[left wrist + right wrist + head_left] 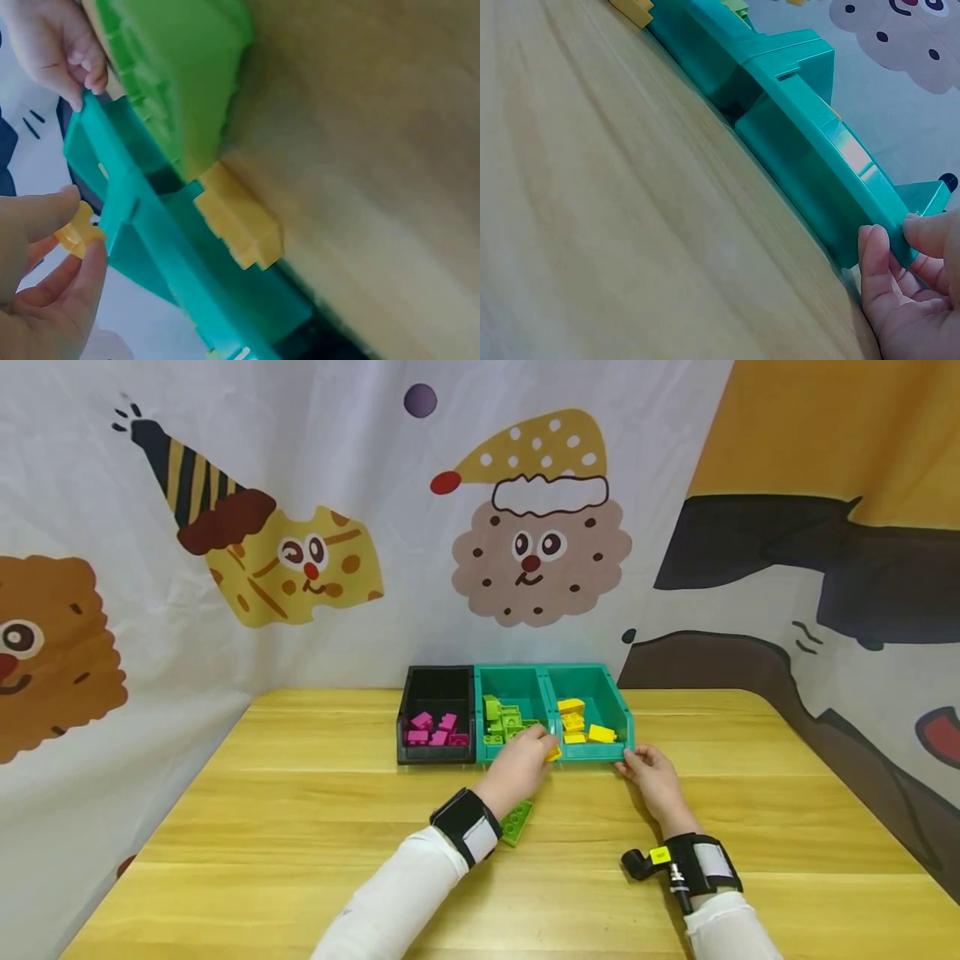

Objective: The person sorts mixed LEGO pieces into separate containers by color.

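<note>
My left hand (pixel 519 767) pinches a small yellow toy brick (pixel 77 232) between thumb and fingers, at the front of the bins near the divide between the two teal ones. The front right corner of the right teal bin (pixel 810 161) is gripped by my right hand (pixel 660 785), thumb on one side and fingers on the other. Several yellow bricks (pixel 573 722) lie in that bin. On the table under my left wrist is a long green brick (pixel 517 822), partly covered by the arm. The left wrist view also has a loose yellow brick (pixel 240 217) on the table before the bins.
The middle teal bin (pixel 525 677) contains several green bricks (pixel 510 718). Left of it, a black bin (pixel 437 753) has several magenta bricks (pixel 438 737). All three bins stand side by side at the back of the wooden table (pixel 300 827), before a printed cloth (pixel 405 527).
</note>
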{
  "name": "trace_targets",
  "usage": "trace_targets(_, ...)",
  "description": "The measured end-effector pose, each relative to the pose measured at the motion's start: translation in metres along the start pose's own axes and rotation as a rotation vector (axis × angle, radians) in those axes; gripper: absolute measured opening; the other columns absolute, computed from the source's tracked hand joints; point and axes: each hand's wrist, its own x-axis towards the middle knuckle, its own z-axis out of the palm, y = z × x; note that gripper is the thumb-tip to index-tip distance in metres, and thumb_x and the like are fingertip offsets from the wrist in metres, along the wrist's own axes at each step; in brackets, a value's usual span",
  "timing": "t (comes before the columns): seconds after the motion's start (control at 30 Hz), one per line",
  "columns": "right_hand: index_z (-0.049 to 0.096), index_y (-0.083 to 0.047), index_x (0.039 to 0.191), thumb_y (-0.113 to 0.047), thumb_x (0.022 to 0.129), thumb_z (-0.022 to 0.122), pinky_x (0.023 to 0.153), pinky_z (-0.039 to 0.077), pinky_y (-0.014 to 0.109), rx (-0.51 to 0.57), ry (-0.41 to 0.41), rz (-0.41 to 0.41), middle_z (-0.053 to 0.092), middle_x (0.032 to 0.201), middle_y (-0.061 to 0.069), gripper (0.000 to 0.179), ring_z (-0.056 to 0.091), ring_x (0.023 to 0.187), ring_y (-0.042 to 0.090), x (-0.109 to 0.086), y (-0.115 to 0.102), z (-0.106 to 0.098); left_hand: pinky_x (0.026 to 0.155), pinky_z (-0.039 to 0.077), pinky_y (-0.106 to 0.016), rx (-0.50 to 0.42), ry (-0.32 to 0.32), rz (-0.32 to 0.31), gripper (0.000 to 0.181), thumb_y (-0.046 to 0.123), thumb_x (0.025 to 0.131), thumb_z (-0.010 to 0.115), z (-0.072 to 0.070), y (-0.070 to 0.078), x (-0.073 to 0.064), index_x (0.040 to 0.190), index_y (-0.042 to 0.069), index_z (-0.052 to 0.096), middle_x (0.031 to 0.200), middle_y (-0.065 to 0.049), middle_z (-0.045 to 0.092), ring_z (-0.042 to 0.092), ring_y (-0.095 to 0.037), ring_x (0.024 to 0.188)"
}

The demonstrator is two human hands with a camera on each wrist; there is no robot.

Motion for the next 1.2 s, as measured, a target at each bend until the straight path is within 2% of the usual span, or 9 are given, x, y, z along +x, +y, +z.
trace_targets(0.33, 0.039, 0.008, 0.117, -0.017, 0.1, 0.044, 0.074, 0.047, 0.01, 0.019, 0.002, 0.001, 0.05, 0.095, 0.0, 0.03, 0.055, 0.077, -0.006, 0.0, -0.001, -0.001, 0.088, 0.048, -0.02, 0.078, 0.022, 0.076, 0.032, 0.015, 0.087, 0.068, 0.014, 0.005, 0.01, 0.118, 0.01, 0.061, 0.11, -0.005, 0.059, 0.059, -0.016, 0.099)
trace_targets(0.53, 0.04, 0.008, 0.117, -0.016, 0.1, 0.044, 0.075, 0.048, 0.01, 0.019, -0.007, 0.003, 0.051, 0.094, -0.001, 0.03, 0.055, 0.077, -0.006, 0.0, 0.0, 0.001, 0.088, 0.049, -0.021, 0.193, -0.054, 0.087, 0.028, 0.008, 0.091, 0.061, 0.012, 0.005, 0.02, 0.119, 0.012, 0.06, 0.117, -0.007, 0.057, 0.058, -0.017, 0.106)
trace_targets(0.67, 0.04, 0.008, 0.118, -0.016, 0.1, 0.044, 0.074, 0.047, 0.01, 0.014, -0.002, 0.007, 0.051, 0.096, 0.0, 0.03, 0.055, 0.078, -0.006, 0.0, -0.001, 0.002, 0.085, 0.05, -0.02, 0.293, -0.078, 0.132, 0.031, 0.006, 0.093, 0.057, 0.009, 0.003, 0.027, 0.122, 0.013, 0.059, 0.116, -0.006, 0.057, 0.058, -0.017, 0.104)
trace_targets(0.93, 0.04, 0.009, 0.117, -0.015, 0.1, 0.044, 0.074, 0.047, 0.01, 0.028, -0.006, -0.001, 0.052, 0.093, -0.001, 0.029, 0.055, 0.077, -0.006, 0.0, -0.002, 0.003, 0.086, 0.05, -0.02, 0.427, -0.052, 0.209, 0.034, 0.007, 0.093, 0.057, 0.007, 0.004, 0.035, 0.126, 0.016, 0.059, 0.122, -0.006, 0.057, 0.057, -0.016, 0.109)
trace_targets(1.2, 0.041, 0.008, 0.115, -0.016, 0.1, 0.044, 0.074, 0.047, 0.01, 0.011, 0.005, 0.0, 0.051, 0.092, -0.002, 0.028, 0.055, 0.077, -0.006, -0.001, -0.001, 0.001, 0.081, 0.052, -0.019, 0.468, -0.003, 0.267, 0.035, 0.007, 0.093, 0.057, 0.007, 0.002, 0.038, 0.127, 0.014, 0.056, 0.122, -0.006, 0.057, 0.06, -0.014, 0.106)
